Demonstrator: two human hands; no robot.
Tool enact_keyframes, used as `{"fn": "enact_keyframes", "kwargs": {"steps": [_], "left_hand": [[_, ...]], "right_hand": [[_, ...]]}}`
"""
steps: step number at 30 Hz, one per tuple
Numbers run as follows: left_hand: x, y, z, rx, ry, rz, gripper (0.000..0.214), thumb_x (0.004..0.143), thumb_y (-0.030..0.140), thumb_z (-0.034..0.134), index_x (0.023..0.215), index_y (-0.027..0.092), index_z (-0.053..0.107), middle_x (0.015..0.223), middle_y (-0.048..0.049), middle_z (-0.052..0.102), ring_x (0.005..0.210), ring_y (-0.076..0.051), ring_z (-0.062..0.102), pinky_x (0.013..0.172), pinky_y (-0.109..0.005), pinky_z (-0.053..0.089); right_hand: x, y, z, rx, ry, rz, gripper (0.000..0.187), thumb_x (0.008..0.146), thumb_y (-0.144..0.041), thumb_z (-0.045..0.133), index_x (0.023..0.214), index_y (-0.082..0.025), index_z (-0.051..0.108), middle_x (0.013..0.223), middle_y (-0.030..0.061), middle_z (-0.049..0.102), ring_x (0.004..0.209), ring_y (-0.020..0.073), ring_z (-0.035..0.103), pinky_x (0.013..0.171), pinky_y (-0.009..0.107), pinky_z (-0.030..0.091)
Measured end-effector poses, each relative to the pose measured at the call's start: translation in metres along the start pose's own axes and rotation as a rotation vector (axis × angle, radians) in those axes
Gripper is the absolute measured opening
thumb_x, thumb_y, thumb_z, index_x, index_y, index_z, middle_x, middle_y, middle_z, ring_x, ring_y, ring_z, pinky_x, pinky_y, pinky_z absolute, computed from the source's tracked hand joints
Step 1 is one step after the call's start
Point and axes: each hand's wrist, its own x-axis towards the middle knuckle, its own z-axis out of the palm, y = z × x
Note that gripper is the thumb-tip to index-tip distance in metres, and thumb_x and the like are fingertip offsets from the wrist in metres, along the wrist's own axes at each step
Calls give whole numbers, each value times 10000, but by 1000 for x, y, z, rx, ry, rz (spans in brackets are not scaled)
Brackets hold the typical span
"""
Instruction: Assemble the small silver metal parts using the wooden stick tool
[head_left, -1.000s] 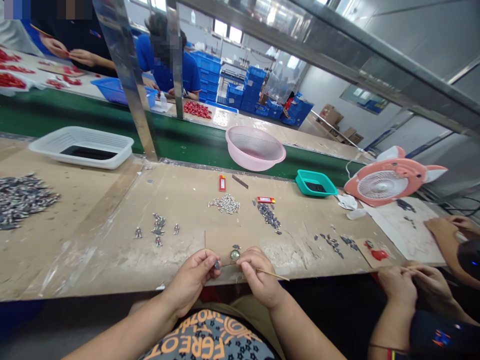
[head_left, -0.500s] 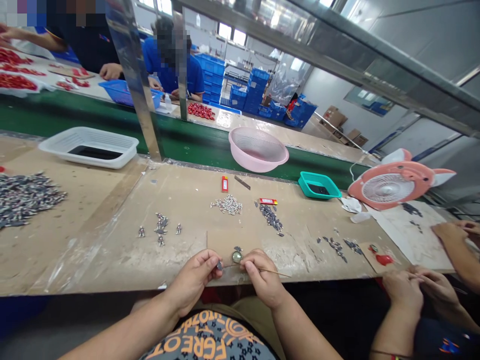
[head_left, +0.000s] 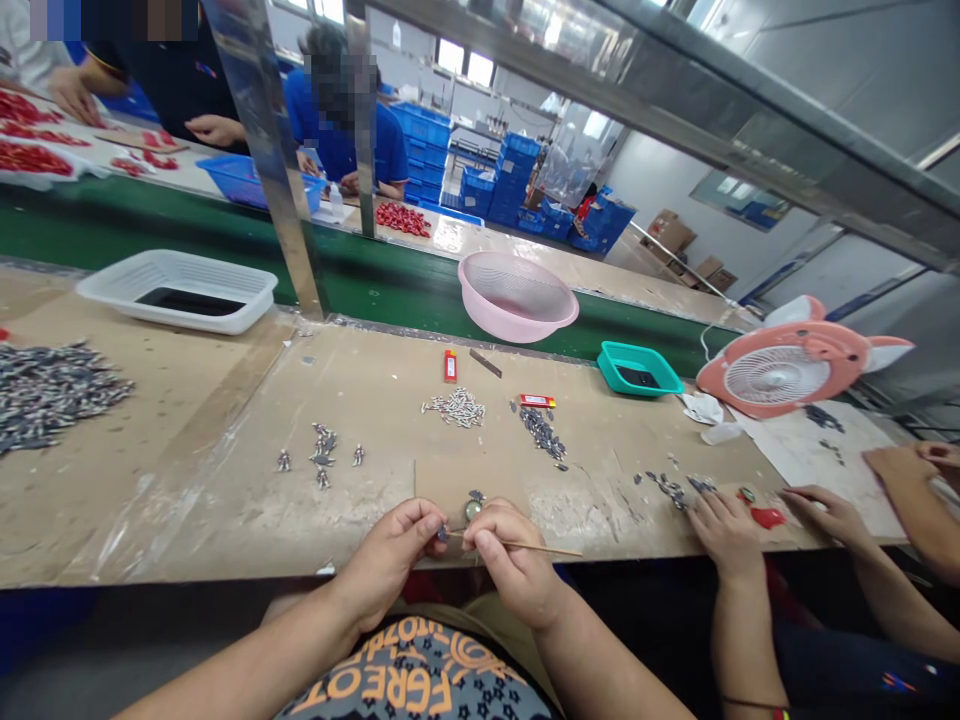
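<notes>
A right hand point(head_left: 516, 578) pinching a thin wooden stick point(head_left: 547, 547) moves closer to the tiny grey piece point(head_left: 442, 534) held tight in the left hand point(head_left: 386, 560).

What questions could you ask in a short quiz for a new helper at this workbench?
1. Which hand holds the thin wooden stick: left or right?
2. True or false: the teal tray is to the right of the pink bowl.
3. What colour does the person across the green belt wear?

Key: 1. The right hand. 2. True. 3. Blue.
</notes>
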Motion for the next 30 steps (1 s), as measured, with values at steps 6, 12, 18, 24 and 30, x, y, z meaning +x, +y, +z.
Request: {"fn": "enact_keyframes", "kwargs": {"steps": [6, 12, 18, 24, 30], "left_hand": [[0, 0, 0, 30, -10, -2, 170, 823, 330, 596, 773, 168, 590, 699, -4, 580, 696, -138, 516, 698, -256, 395], [0, 1, 0, 0, 3, 2, 171, 813, 334, 610, 763, 172, 588, 707, -2, 582, 691, -137, 512, 696, -254, 399], [-1, 1, 1, -7, 0, 0, 181, 803, 344, 620, 751, 172, 598, 710, -5, 596, 687, -138, 520, 698, -254, 399], [-1, 2, 2, 12, -1, -3, 180, 798, 340, 626, 751, 168, 599, 686, -5, 593, 685, -139, 521, 686, -247, 398], [-1, 1, 1, -27, -15, -10, 167, 813, 330, 611, 774, 170, 591, 686, -6, 607, 692, -138, 530, 692, -250, 405]], "right_hand": [[2, -1, 1, -22, -5, 3, 203, 910, -213, 427, 795, -195, 593, 732, 25, 609, 740, 150, 547, 741, 309, 438], [0, -1, 0, -38, -19, 5, 206, 910, -215, 425, 793, -194, 594, 722, 25, 604, 735, 152, 545, 743, 311, 441], [-3, -2, 0, -56, -27, 13, 212, 913, -234, 418, 795, -201, 591, 726, 32, 604, 740, 164, 542, 752, 324, 441], [0, -4, 3, -66, -12, -22, 199, 911, -217, 415, 811, -200, 586, 742, 30, 608, 753, 159, 542, 769, 328, 439], [3, -7, 4, -76, 2, -50, 178, 904, -203, 420, 828, -196, 580, 756, 31, 613, 761, 156, 547, 794, 340, 446]]}}
